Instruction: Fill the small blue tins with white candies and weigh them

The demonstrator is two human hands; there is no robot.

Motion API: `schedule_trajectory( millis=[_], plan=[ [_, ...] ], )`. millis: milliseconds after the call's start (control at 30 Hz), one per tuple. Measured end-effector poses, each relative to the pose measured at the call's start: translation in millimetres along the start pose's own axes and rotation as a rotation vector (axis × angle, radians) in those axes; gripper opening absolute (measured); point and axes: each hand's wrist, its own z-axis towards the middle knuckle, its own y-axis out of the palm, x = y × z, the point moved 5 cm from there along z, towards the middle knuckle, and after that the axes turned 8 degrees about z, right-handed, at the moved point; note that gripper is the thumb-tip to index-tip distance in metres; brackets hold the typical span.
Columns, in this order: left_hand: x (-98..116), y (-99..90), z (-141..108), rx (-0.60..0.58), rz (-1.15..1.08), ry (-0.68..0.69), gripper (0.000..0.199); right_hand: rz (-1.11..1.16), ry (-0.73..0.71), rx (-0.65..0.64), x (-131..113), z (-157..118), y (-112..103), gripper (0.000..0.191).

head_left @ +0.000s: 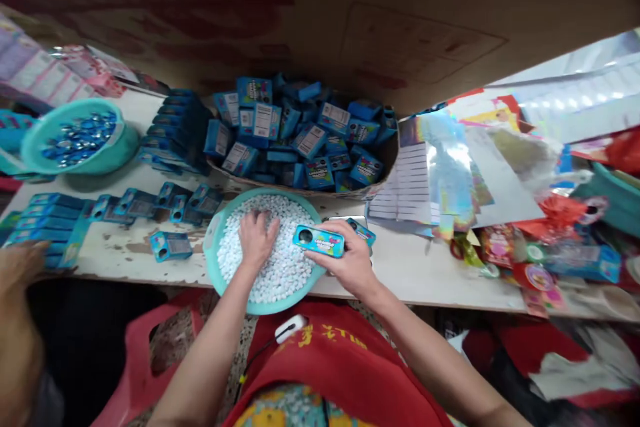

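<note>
Your right hand [356, 259] has its grip closed around a blue box [320, 241], held above the right side of a turquoise basin [213, 261] on the bench [415, 270]. Your left hand [257, 240] reaches into the small white pieces [285, 283] filling that basin; you cannot tell whether its grip holds any, as the fingertips are partly buried. Behind the basin, more blue boxes [307, 140] lie heaped in a carton [295, 188]. At far left, another person's hand [23, 263] touches a row of flat boxes [47, 227].
</note>
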Motion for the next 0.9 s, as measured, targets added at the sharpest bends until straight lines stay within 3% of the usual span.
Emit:
schedule_trajectory(
  millis=[100,200,267,367,467,533,600,700,900],
  plan=[
    [8.8,10.9,-12.7,-0.013,0.161,-0.008,0.035,-0.037,0.019,-0.015,3.6,-0.1,-0.3,0.035],
    [8.6,11.1,-17.0,-0.013,0.031,-0.026,0.026,-0.057,0.058,-0.046,8.5,-1.3,8.1,0.033],
    [-2.1,6.3,-15.9,0.026,-0.191,-0.158,0.021,-0.067,0.075,-0.051,10.8,-1.4,13.9,0.032],
    [-18.1,-4.1,-16.4,0.045,-0.714,-0.515,0.022,-0.096,0.070,-0.075,10.5,-0.2,21.8,0.031],
    [-7.4,-24.8,-18.7,-0.006,-1.291,-0.738,0.023,-0.135,0.034,-0.124,6.3,0.7,31.9,0.030],
    [9.1,-46.6,-17.9,-0.017,-1.570,-0.719,0.023,-0.167,0.009,-0.162,2.6,0.3,41.6,0.028],
    [23.3,-66.0,-17.4,0.010,-1.707,-0.651,0.022,-0.215,-0.002,-0.203,-0.1,-0.4,53.8,0.027],
    [34.1,-80.4,-18.0,0.106,-1.689,-0.582,0.022,-0.291,0.015,-0.234,-1.4,-0.3,70.7,0.026],
    [37.1,-86.7,-12.3,0.236,-1.527,-0.517,0.031,-0.335,-0.040,-0.234,-4.3,5.2,84.5,0.028]
  ],
)
